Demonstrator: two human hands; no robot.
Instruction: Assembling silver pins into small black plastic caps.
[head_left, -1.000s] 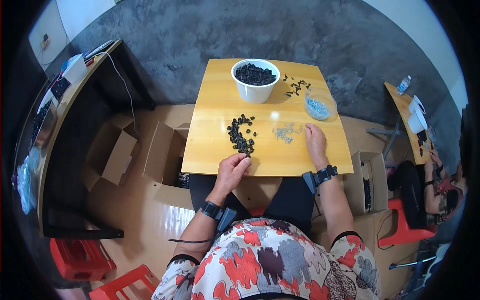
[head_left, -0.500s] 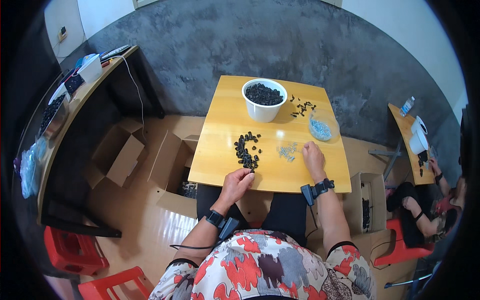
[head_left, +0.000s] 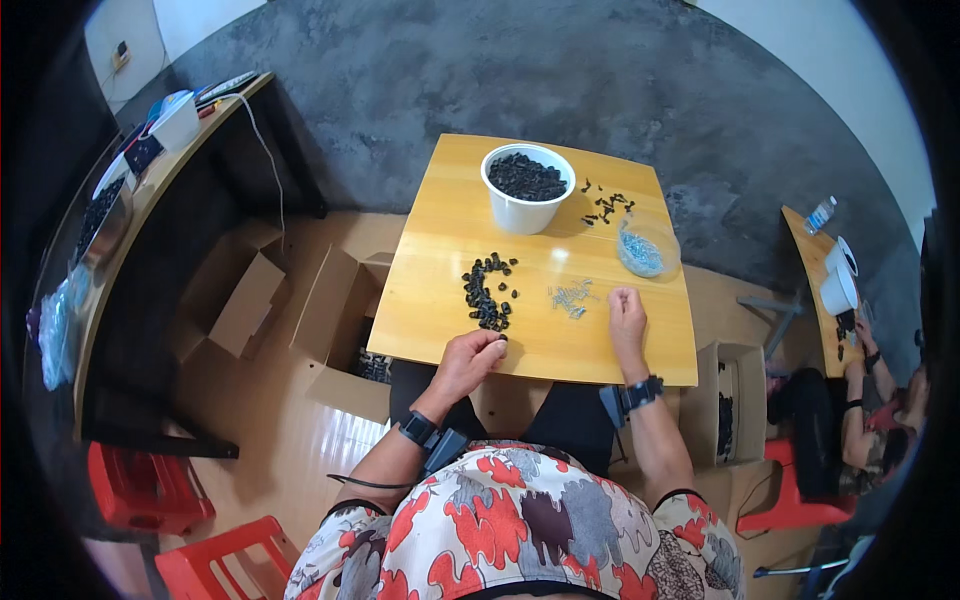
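Note:
I sit at a small yellow wooden table [head_left: 440, 300]. My left hand [head_left: 470, 360] rests at its near edge, fingertips pinched at a small black part at the lower end of a heap of black parts [head_left: 487, 290]. My right hand [head_left: 627, 318] lies flat on the table, fingers curled, just right of a little scatter of small metal screws [head_left: 570, 297]. A white bucket [head_left: 527, 188] full of black parts stands at the far side. A clear bowl [head_left: 646, 250] with shiny screws sits right of it, and a few loose black parts [head_left: 606, 203] lie between.
Open cardboard boxes [head_left: 335, 310] stand on the floor left of the table, another box [head_left: 727, 400] at the right. A dark desk [head_left: 150, 190] with clutter runs along the left. Red plastic stools [head_left: 140, 490] sit lower left. Another person [head_left: 860, 380] works at a table [head_left: 810, 270] on the right.
The view has tilted so the table sits lower in the picture. My left hand has closed its fingertips at the heap's near end; my right hand has stayed beside the screws.

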